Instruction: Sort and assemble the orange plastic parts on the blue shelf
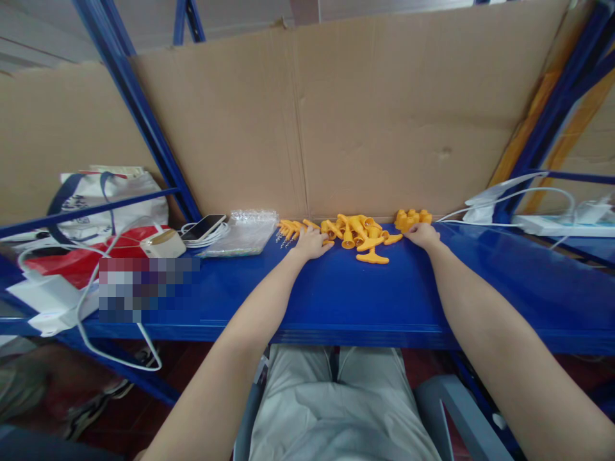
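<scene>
one left hand (312, 242), one right hand (423, 235), one phone (208, 226), one clear packet (250, 234), one tote bag (137, 187); many yellow pieces (358, 225), too heaped to count.

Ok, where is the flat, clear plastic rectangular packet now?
In the head view, the packet lies left of centre on the blue metal worktop, between the dark-screened rectangular phone and the yellow pieces with silver spiral tips beside the left hand.

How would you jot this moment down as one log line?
left hand: beside yellow spiral-tipped pieces | right hand: beside yellow cluster | grip: cannot tell | between hands: yellow pile | surface: blue table
</scene>
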A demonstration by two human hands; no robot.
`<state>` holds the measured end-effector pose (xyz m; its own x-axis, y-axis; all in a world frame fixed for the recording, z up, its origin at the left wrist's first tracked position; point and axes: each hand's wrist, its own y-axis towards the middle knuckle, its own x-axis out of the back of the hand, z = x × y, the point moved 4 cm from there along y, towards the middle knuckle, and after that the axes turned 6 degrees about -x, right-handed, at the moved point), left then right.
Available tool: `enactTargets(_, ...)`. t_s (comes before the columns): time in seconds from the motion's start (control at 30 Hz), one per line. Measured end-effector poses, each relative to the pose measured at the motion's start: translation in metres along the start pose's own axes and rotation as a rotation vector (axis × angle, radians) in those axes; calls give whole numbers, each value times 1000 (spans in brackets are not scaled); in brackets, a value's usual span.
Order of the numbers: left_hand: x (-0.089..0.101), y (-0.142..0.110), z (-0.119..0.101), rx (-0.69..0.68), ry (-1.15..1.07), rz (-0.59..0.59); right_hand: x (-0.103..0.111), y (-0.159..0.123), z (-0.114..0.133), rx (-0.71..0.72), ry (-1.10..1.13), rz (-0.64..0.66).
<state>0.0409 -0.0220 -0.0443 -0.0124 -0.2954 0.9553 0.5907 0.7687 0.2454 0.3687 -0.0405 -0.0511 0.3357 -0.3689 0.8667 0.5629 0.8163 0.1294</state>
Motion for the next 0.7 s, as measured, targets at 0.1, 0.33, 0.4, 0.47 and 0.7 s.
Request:
enactTargets(0.1, 2, -1, -2, 12, -12, 12, 0, 0, 0, 6, -3, 3)
enactTargets(0.33, 5, 0, -2, 55, -43, -4, -3, 6, -3, 17, 4, -1)
enactTargets(0.4, 6, 1, 1, 108, -89, -48, -3, 7, -3, 8, 3, 2)
enactTargets(0.47, 7, 1, 6, 170, -151, -104, -3, 6, -3, 7, 1, -3)
enactTargets(0.7, 12, 3, 34, 383, -472, -465, 3, 2, 4, 67, -23, -100)
